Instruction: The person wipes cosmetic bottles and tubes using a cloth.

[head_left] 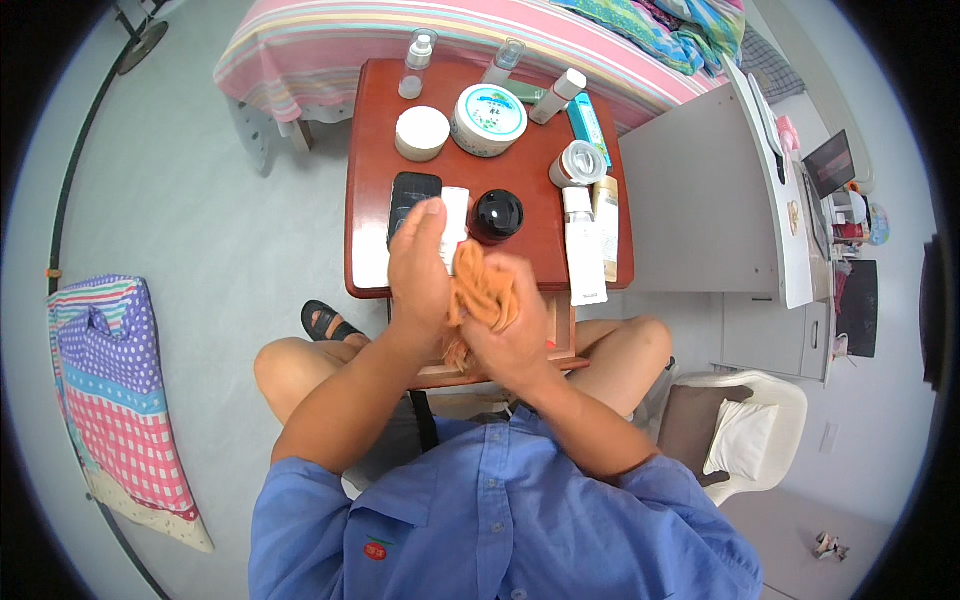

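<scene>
My right hand [518, 325] is closed around a crumpled orange cloth [480, 285] above the near edge of the small red-brown table [375, 230]. Beside the cloth, my left hand [418, 265] is raised with its fingers stretched out, its palm side turned toward the cloth. Whether palm and cloth touch is hard to tell. Just beyond my left hand lie a dark phone [412, 190] and a white tube [455, 205], both partly covered by it. A round black jar [497, 216] stands past the cloth. Below my hands, a wooden drawer [565, 335] of the table is pulled out; my hands hide most of its inside.
Toward the back stand a large white tub [489, 120], a smaller white jar [422, 134] and several bottles. White tubes [586, 255] and a lidded jar [578, 164] sit at the right. A bed [320, 50] lies beyond, a white desk [690, 190] and chair [770, 430] to the right.
</scene>
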The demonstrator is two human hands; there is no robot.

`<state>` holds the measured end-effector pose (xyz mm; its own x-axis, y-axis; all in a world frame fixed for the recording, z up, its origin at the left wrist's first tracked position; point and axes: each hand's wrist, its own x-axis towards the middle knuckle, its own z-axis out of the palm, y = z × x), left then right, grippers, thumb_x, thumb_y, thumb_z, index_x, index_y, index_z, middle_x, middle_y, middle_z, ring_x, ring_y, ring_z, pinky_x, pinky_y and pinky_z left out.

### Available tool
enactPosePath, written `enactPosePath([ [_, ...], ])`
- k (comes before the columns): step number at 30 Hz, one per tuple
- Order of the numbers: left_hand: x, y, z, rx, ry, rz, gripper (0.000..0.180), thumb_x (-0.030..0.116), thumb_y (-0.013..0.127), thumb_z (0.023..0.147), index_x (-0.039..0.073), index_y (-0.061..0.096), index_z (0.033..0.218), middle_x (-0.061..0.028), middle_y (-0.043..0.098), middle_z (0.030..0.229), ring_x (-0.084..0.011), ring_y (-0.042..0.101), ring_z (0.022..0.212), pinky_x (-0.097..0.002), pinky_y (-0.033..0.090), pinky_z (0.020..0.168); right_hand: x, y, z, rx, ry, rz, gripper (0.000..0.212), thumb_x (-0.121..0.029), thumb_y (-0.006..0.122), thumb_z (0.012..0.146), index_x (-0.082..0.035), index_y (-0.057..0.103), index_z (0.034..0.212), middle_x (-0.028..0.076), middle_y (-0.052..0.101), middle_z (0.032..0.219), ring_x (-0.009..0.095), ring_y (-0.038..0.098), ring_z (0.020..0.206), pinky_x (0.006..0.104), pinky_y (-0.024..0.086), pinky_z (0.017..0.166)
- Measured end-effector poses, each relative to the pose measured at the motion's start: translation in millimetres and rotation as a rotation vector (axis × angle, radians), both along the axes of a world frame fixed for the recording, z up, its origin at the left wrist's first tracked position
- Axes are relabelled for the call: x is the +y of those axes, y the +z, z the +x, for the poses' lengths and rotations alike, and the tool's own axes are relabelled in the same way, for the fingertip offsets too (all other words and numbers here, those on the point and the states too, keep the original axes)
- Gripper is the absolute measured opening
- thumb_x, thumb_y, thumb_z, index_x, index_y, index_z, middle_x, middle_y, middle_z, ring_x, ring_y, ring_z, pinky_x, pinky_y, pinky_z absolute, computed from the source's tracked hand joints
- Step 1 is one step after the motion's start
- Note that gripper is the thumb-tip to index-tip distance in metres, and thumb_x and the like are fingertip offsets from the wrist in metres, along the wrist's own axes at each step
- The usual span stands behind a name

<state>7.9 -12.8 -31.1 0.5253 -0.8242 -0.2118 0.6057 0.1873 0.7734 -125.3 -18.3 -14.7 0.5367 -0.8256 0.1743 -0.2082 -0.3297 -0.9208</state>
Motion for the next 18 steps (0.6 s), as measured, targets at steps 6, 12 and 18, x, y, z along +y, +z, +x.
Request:
enactPosePath([
  [6, 4.5, 17.9, -12.5, -0.091, 0.021, -0.127, 0.031, 0.029, 0.049, 0.109, 0.001, 0.059, 0.115, 0.0007, 0.061, 0.095, -0.0057, 0.055, 0.083, -0.0219, 0.046, 0.075, -10.9, 19.1, 5.0, -0.228, -0.044, 0.389, 0.042, 0.001, 0.069, 0.084, 0.0, 0.053, 0.123, 0.009, 0.064, 0.111, 0.016, 0.065, 0.103, 0.0288, 0.052, 0.091],
  [12, 10.6, 11.7, -6.9, -0.808, 0.138, -0.407, 0.048, 0.042, 0.057, 0.104, -0.002, 0.056, 0.12, -0.0124, 0.057, 0.111, -0.0188, 0.057, 0.099, -0.0319, 0.048, 0.087, -30.9, 12.8, -6.2, -0.649, 0.075, 0.982, 0.042, -0.004, 0.066, 0.095, -0.001, 0.05, 0.134, 0.01, 0.062, 0.126, 0.021, 0.064, 0.113, 0.038, 0.054, 0.099],
  [18, 6.6, 10.1, -13.8, -0.786, -0.005, -0.429, 0.038, 0.032, 0.064, 0.101, 0.001, 0.057, 0.122, -0.0143, 0.058, 0.113, -0.0238, 0.059, 0.101, -0.0332, 0.048, 0.09, -19.7, -3.6, -19.1, -0.793, 0.093, 1.157, 0.057, -0.01, 0.074, 0.089, -0.004, 0.047, 0.139, 0.011, 0.059, 0.129, 0.025, 0.062, 0.119, 0.0398, 0.052, 0.105],
])
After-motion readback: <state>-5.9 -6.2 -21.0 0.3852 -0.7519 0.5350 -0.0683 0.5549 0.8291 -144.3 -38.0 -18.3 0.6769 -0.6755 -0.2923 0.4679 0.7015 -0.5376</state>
